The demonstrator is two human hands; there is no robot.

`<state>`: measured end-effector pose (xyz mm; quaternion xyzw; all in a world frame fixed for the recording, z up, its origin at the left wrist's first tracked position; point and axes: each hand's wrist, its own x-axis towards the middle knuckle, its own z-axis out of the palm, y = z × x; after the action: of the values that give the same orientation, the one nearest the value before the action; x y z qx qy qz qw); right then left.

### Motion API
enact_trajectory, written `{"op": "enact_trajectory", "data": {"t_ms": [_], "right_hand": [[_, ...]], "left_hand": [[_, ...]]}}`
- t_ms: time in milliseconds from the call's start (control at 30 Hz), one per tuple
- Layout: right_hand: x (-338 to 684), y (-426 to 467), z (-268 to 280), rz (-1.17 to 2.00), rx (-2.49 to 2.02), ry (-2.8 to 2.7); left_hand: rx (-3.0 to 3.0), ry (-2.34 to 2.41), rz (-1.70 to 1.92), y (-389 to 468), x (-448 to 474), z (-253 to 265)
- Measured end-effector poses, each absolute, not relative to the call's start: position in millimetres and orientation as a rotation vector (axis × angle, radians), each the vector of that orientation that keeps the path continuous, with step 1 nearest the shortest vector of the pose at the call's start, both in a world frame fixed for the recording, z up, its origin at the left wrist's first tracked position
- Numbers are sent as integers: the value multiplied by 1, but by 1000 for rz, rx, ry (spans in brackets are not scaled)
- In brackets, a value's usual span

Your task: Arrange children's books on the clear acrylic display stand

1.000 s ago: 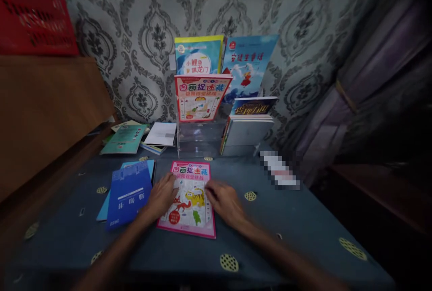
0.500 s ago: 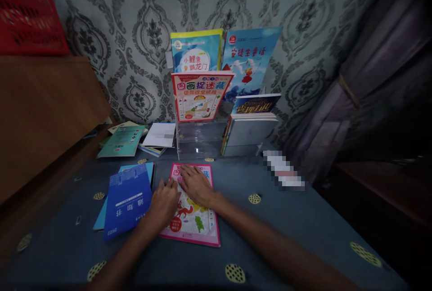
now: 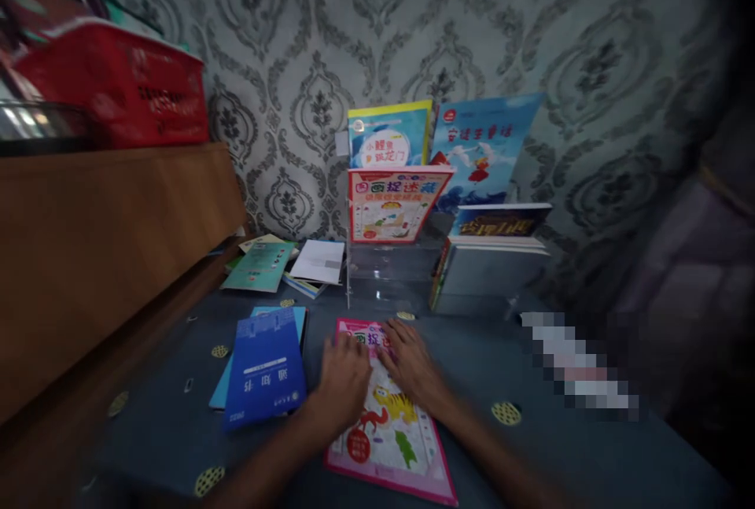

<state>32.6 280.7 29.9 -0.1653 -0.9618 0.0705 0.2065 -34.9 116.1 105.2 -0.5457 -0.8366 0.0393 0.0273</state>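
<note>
A pink-bordered children's picture book [image 3: 401, 446] lies face up on the table in front of me, with a yellow tiger, a red fox and a green figure on its cover. My left hand [image 3: 344, 383] rests on the upper left part of that cover, its slightly bent fingers apart. Over the book's upper right side lies my right hand [image 3: 413, 363], fingers stretched out and flat. Together the hands hide parts of the title and side edges. Left of my left hand, a dark blue booklet [image 3: 265, 367] lies on top of a light blue book [image 3: 221, 387].
Behind the picture book stands a clear acrylic rack [image 3: 389, 269] holding several upright books. More books [image 3: 256, 267] lie in piles to its left. A red basket [image 3: 135, 88] sits on a wooden cabinet [image 3: 118, 234] at left. A pixelated item [image 3: 578, 363] lies at right.
The camera view has turned, so the scene sits farther right and lower. My right hand has slid from the cover's upper middle towards its right edge; the left hand stays on the left side.
</note>
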Motion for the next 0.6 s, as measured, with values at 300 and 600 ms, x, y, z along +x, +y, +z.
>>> {"op": "enact_trajectory", "data": {"t_ms": [300,600], "right_hand": [[29,291,16,200,-418,-2674],[43,266,61,218,-625,-2878]], "left_hand": [[-1684,-2527,69,138,-63,80],[-1346,-2544,-173,135,-63,60]]}}
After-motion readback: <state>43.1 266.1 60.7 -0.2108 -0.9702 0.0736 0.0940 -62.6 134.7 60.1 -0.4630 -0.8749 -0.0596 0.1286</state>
